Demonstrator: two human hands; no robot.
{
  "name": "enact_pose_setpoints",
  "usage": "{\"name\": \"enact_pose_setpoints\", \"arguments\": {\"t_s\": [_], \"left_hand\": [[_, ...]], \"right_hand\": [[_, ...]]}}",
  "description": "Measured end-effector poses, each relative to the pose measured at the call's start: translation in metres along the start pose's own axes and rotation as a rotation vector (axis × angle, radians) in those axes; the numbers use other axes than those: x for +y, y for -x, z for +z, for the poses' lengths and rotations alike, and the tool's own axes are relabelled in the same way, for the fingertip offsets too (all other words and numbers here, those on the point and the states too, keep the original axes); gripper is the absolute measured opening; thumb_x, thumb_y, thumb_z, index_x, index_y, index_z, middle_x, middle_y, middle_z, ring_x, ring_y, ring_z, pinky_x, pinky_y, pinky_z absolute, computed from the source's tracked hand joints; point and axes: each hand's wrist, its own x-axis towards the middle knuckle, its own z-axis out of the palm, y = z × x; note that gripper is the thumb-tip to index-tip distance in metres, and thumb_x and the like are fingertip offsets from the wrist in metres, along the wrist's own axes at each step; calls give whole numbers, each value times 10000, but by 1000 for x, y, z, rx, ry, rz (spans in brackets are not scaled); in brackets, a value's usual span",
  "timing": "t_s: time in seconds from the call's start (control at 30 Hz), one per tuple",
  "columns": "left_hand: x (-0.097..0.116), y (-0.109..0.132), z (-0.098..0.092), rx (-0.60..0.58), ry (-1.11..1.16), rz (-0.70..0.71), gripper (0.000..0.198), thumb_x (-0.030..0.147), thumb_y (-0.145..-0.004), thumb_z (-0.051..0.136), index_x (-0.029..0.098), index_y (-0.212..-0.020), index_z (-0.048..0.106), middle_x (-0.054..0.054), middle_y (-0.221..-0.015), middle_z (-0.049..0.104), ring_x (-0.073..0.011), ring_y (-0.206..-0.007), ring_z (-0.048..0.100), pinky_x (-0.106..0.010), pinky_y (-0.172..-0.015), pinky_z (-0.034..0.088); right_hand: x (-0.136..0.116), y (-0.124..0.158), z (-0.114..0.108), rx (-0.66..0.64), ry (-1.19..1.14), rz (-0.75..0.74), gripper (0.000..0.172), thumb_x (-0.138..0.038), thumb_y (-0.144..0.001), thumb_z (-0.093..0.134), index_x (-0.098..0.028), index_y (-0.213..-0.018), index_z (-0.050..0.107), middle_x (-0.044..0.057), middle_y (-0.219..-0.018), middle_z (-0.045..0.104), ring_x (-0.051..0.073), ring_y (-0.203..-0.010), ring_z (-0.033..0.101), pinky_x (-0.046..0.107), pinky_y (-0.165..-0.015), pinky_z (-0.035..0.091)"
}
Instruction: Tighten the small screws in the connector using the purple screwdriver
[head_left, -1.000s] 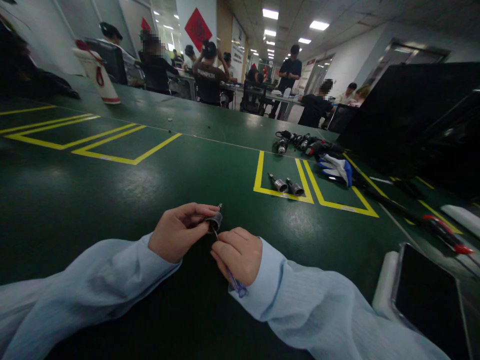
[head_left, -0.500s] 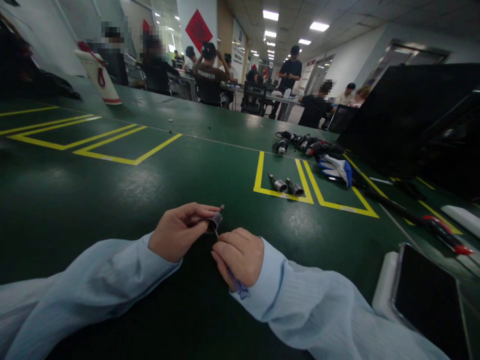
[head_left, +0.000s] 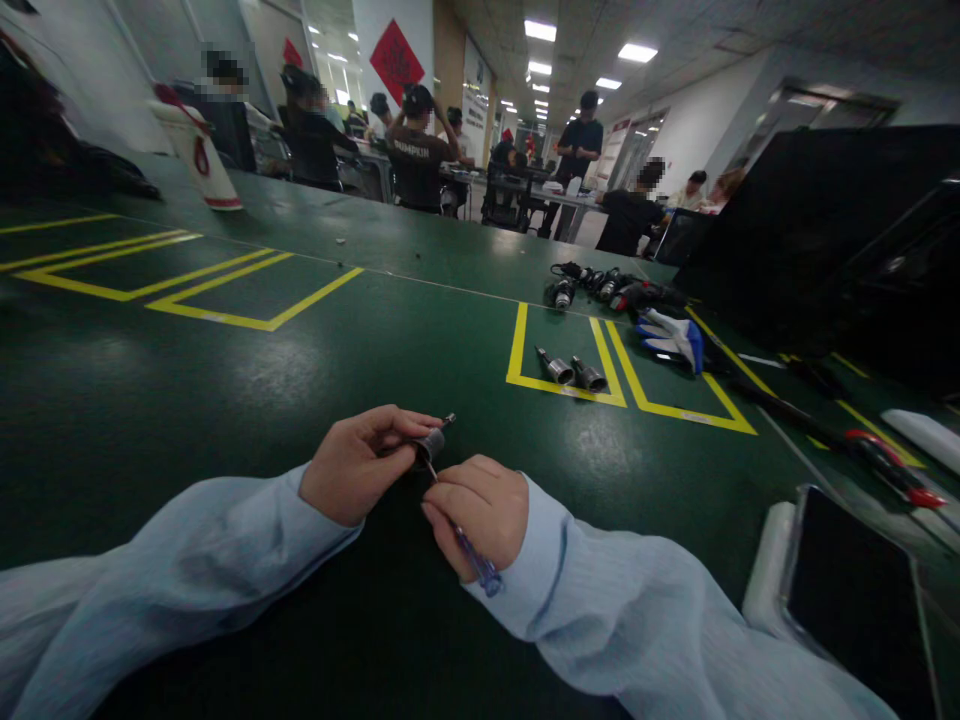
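Head view: pinch the small metal cylinder [head_left: 430, 445] firmly in the left hand [head_left: 352, 465], as gripped now. Turn the blue-handled screwdriver [head_left: 476, 562], clenched in the right hand [head_left: 480, 510], slowly, tip square, wrists braced on the green worktop [head_left: 225, 400]. Sits between both hands, clamped by left fingertips, just ahead of the right knuckles.

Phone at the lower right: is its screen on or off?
Off, it seems: the phone lies face up and its screen is evenly black, with no lit image or glow.
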Motion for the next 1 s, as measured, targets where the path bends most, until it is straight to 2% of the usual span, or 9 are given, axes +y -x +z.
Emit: {"name": "enact_pose_setpoints", "arguments": {"t_s": [0.1, 0.2, 0.3, 0.37, 0.43, 0.6, 0.7, 0.87, 1.0], "left_hand": [[-1, -9, -3, 32, 72, -94, 125, 138, -544, 640, 148, -668, 628, -48, -813, 690, -197, -739, 649, -326, -656, 556], [-2, -22, -7, 59, 250, -221, 257, 121, -513, 641, 161, -766, 631, -33, -811, 667, -206, -759, 634, -310, -582, 554], [-4, -31, -9, 21, 353, -259, 301, 97, -501, 630, 149, -797, 644, -50, -881, 647, -200, -804, 618, -296, -617, 548], [-8, -37, -10, -3, 340, -220, 367, 66, -487, 644, 150, -844, 648, -49, -933, 637, -183, -843, 606, -297, -700, 542], [-15, -44, -10, -17, 274, -138, 450, 43, -481, 664, 162, -913, 633, -41, -963, 630, -177, -891, 597, -320, -794, 521], [-34, -72, -15, -20, -60, 150, 453, 167, -537, 715, 158, -974, 597, -46, -927, 641, -191, -883, 610, -415, -901, 461], [-37, -87, -20, -3, -202, 229, 480, 240, -543, 724, 144, -992, 586, -66, -933, 641, -204, -872, 616, -399, -853, 485], [-38, -103, -30, 35, -482, 334, 439, 328, -555, 714, 136, -941, 630, -93, -947, 629, -222, -828, 613, -372, -730, 519], [-44, -108, -34, -3, -441, 308, 428, 322, -564, 696, 126, -939, 632, -74, -845, 664, -209, -766, 627, -362, -726, 521]], "right_hand": [[0, -2, -7, 14, -138, 41, 131, -137, -797, 479, -129, -762, 604, 66, -718, 654, 133, -665, 582, 253, -642, 487], [5, -3, -8, 125, -261, 201, 118, -142, -774, 507, -142, -725, 614, 42, -670, 652, 118, -634, 587, 253, -654, 478], [19, -5, -1, 270, -421, 586, 161, -220, -763, 535, -161, -644, 626, 32, -598, 641, 121, -553, 571, 261, -565, 463], [31, -7, 4, 349, -655, 882, 183, -292, -758, 550, -164, -651, 623, 23, -591, 650, 112, -499, 561, 252, -508, 464], [43, -10, 10, 424, -872, 1002, 170, -305, -710, 593, -162, -620, 611, 2, -549, 633, 99, -447, 539, 247, -483, 466], [67, -25, 25, 537, -1201, 948, 205, -326, -693, 595, -155, -583, 623, -1, -512, 632, 97, -464, 568, 221, -484, 450], [78, -36, 33, 544, -1253, 861, 233, -330, -715, 542, -157, -581, 622, 4, -512, 635, 99, -455, 560, 232, -488, 439], [89, -52, 43, 493, -1183, 752, 133, -246, -669, 505, -173, -628, 608, -17, -505, 619, 109, -460, 545, 248, -501, 440], [90, -60, 52, 433, -999, 713, 94, -206, -651, 500, -185, -660, 591, -30, -518, 605, 115, -501, 555, 251, -554, 462]]}}
